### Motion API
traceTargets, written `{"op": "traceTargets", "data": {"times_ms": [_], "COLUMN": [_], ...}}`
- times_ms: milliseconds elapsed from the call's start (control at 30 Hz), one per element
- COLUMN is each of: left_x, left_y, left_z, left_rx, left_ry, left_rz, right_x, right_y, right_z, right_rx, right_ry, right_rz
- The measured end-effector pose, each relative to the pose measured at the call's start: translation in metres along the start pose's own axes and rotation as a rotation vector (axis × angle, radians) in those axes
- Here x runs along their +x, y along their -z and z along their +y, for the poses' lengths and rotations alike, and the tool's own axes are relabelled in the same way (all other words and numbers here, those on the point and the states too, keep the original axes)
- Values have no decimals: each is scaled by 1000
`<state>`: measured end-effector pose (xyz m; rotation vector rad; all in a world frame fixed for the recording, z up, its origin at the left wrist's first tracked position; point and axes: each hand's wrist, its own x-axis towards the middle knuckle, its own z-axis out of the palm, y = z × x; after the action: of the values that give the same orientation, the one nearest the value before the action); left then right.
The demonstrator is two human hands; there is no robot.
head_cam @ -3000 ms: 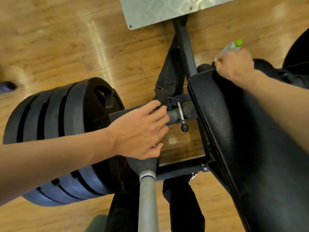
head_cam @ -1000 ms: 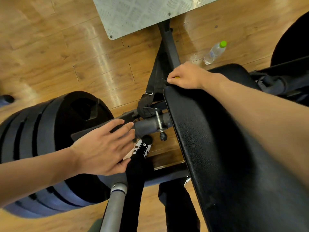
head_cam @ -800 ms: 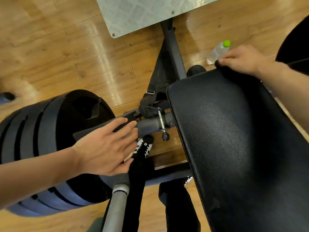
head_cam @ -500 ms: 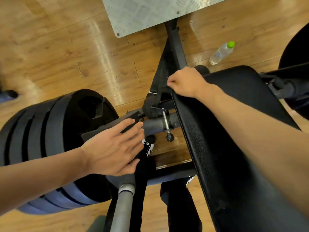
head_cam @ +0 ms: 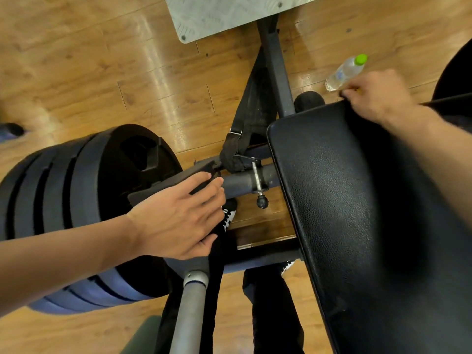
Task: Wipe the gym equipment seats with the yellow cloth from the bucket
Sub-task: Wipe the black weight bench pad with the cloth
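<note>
A black padded seat point(head_cam: 344, 200) fills the right half of the view. My right hand point(head_cam: 378, 95) sits at its far right corner with the fingers curled over the edge. Only a thin sliver of the yellow cloth point(head_cam: 358, 91) shows under those fingers; the rest is hidden by the hand. My left hand point(head_cam: 176, 215) lies flat with straight fingers on the dark frame bracket beside the stack of black weight plates point(head_cam: 76, 200), holding nothing.
A clear water bottle point(head_cam: 344, 72) with a green cap lies on the wooden floor just beyond my right hand. A grey steel bar point(head_cam: 189, 315) runs toward me below my left hand. A pin knob point(head_cam: 262, 201), a black strap point(head_cam: 245, 129) and a metal footplate point(head_cam: 217, 14) lie ahead.
My right hand has slid along the pad's far edge from the left corner to the right corner. My left hand has stayed on the frame.
</note>
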<state>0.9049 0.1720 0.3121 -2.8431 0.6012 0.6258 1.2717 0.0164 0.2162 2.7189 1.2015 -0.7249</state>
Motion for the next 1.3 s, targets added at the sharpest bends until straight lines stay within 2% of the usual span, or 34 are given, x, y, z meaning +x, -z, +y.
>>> {"op": "traceTargets", "data": {"times_ms": [167, 233, 333, 433, 567, 700, 867, 1000, 1300], "left_x": [0, 0, -1, -1, 0, -1, -1, -2, -2], "left_y": [2, 2, 1, 0, -2, -1, 0, 3, -3], "left_z": [0, 0, 0, 1, 2, 4, 2, 3, 4], "left_rx": [-4, -14, -16, -15, -17, -23, -33, -60, -67], "left_ry": [-20, -21, -15, -11, -2, 6, 4, 8, 17], "left_rz": [-22, -18, -11, -9, 6, -16, -39, -49, -5], "right_x": [0, -2, -3, 2, -8, -25, -63, -124, -307], "right_y": [-29, -35, -29, -14, -4, -14, -20, -19, -9], "right_z": [-117, -136, -104, -20, 63, 73, 76, 87, 111], "right_rx": [79, 77, 76, -3, 96, 233, 185, 175, 348], "right_ry": [278, 331, 262, 77, -111, -194, -228, -238, -293], "right_rz": [-96, -131, -56, 17, 73, 140, 211, 188, 167]}}
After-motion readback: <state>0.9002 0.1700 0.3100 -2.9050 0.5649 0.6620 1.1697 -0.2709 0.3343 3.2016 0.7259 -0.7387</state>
